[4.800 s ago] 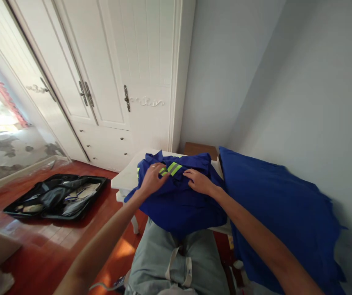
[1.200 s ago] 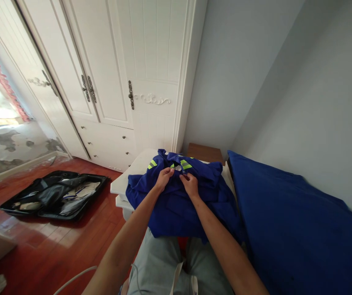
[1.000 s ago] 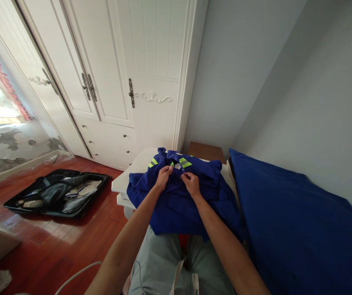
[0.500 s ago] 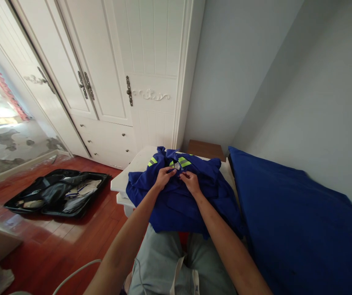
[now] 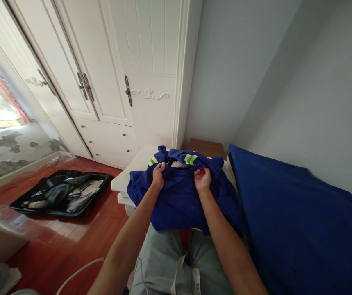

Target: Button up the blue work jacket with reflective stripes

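Note:
A blue work garment [image 5: 178,200] with yellow and grey reflective strips lies bunched over a white table [image 5: 123,178] in front of my legs. My left hand [image 5: 158,176] is closed on the fabric at the left of an opening, thumb uppermost. On the opening's right side, my right hand [image 5: 203,178] grips the edge with curled fingers. Between the two hands the cloth is spread apart, and something pale shows inside; what it is I cannot make out.
An open black suitcase [image 5: 62,192] with clothes in it lies on the red wooden floor at left. White wardrobe doors [image 5: 102,61] stand beyond the table. To the right is a large blue-covered surface [image 5: 298,217]. A white cable [image 5: 77,272] runs along the floor.
My hands were close together at the middle of the garment. They have moved apart, left and right, and the cloth between them has opened wider.

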Motion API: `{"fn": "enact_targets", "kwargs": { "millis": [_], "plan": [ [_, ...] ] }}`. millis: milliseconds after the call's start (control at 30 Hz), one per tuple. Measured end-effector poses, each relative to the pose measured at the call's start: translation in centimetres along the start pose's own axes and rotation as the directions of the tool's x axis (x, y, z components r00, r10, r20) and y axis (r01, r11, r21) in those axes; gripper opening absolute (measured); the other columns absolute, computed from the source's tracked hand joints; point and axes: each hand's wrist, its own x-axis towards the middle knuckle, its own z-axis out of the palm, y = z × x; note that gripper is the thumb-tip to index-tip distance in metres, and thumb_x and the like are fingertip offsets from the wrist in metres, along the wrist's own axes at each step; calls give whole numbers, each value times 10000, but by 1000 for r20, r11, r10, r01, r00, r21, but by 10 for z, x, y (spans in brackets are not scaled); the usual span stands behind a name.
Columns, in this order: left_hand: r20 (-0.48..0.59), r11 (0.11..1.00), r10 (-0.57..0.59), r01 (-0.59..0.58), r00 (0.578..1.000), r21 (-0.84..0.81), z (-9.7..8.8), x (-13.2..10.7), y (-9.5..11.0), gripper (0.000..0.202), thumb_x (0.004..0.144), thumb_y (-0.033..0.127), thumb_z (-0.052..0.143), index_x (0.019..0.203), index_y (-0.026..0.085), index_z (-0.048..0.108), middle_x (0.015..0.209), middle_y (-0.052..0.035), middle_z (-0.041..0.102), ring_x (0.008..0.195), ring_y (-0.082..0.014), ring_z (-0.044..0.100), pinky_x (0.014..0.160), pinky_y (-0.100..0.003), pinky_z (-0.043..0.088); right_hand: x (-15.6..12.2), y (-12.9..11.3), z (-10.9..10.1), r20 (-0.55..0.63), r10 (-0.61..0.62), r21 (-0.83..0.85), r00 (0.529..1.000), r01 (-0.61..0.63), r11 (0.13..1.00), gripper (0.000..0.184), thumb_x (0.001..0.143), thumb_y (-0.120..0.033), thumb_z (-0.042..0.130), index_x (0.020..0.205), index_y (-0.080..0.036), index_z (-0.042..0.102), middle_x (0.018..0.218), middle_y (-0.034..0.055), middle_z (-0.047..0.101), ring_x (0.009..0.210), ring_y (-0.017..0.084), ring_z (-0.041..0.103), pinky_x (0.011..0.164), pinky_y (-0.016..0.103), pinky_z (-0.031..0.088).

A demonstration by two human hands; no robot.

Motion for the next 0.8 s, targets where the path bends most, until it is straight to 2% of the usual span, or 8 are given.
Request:
{"fn": "enact_targets", "kwargs": {
  "millis": [233, 367, 433, 533, 600, 667, 733, 800],
  "plan": [
    [30, 947, 175, -177, 984, 267, 11, -15, 5, 346, 766, 380, 704, 1032, 163, 658, 996, -53, 650, 944, -173, 586, 914, -288, 463, -20, 0, -4, 277, 96, -265, 956, -20, 964, 203, 694, -372, 573, 786, -195, 534, 683, 4, 605, 587, 152, 593, 558, 273, 508],
    [360, 693, 165, -368, 918, 620, 10, -20, 13, 423, 755, 265, 690, 1165, 173, 650, 1203, -99, 627, 1182, -267, 524, 1099, -429, 367, -47, -2, -3, 402, 92, -500, 911, 135, 855, 279, 572, -208, 742, 825, -172, 630, 851, 37, 658, 780, 190, 628, 756, 305, 520],
    [483, 576, 80, -436, 872, 692, 5, -14, 17, 398, 746, 215, 668, 1142, 186, 681, 1238, -101, 628, 1223, -291, 511, 1119, -463, 348, -60, -13, -6, 492, 90, -707, 866, 338, 621, 436, 599, -217, 797, 1005, -163, 650, 1071, 95, 653, 961, 238, 633, 877, 338, 495],
    [483, 590, 16, -399, 875, 702, -4, 5, 23, 304, 744, 184, 629, 1031, 184, 731, 1161, -96, 677, 1149, -279, 576, 1088, -424, 398, -78, -32, -11, 584, 264, -800, 767, 599, 28, 379, 841, -332, 693, 1164, -151, 615, 1182, 167, 632, 1060, 306, 640, 878, 379, 489],
    [453, 608, -10, -354, 891, 711, -7, 21, 26, 253, 749, 191, 608, 959, 180, 749, 1066, -89, 709, 1058, -259, 623, 1050, -379, 438, -89, -43, -11, 567, 359, -746, 741, 647, -156, 242, 973, -260, 487, 1116, -131, 633, 1070, 187, 677, 987, 319, 677, 807, 381, 493],
    [409, 642, -18, -303, 913, 705, -7, 37, 29, 216, 725, 185, 614, 887, 185, 758, 973, -80, 725, 983, -248, 647, 1013, -345, 464, -100, -52, -7, 563, 381, -721, 733, 661, -206, 296, 994, -171, 363, 1037, -117, 651, 957, 192, 702, 915, 314, 696, 758, 367, 481],
    [350, 694, -6, -248, 937, 676, -2, 52, 32, 165, 693, 177, 638, 809, 186, 754, 884, -83, 723, 935, -250, 654, 975, -331, 481, -113, -62, 1, 616, 366, -701, 698, 697, -150, 298, 998, -181, 357, 1006, -135, 652, 932, 168, 713, 876, 282, 699, 740, 337, 466],
    [278, 764, 18, -192, 960, 615, 5, 65, 37, 94, 677, 176, 663, 736, 183, 735, 797, -91, 703, 909, -255, 653, 929, -321, 494, -130, -72, 9, 773, 319, -580, 549, 815, 4, 271, 1006, -239, 381, 1022, -168, 641, 952, 121, 719, 883, 234, 687, 764, 309, 453]
  ]
}}
